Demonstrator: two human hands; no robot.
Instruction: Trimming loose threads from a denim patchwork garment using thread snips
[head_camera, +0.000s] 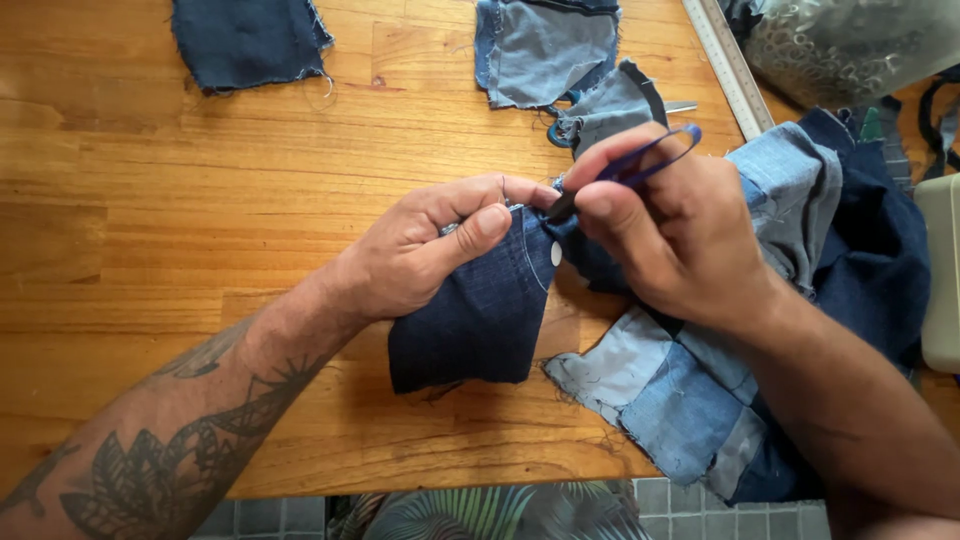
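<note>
Denim fills the wooden table (200, 200) — the left hand (420, 250) pinches a dark patch (470, 320), the right hand (680, 240) just beside it grips blue snips (640, 160) over the patchwork (690, 400).

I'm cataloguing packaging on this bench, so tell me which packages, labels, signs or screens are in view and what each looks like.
Clear bag: top right corner beside the ruler, crumpled see-through plastic holding small silvery rings.
No labels, signs or screens show.
</note>
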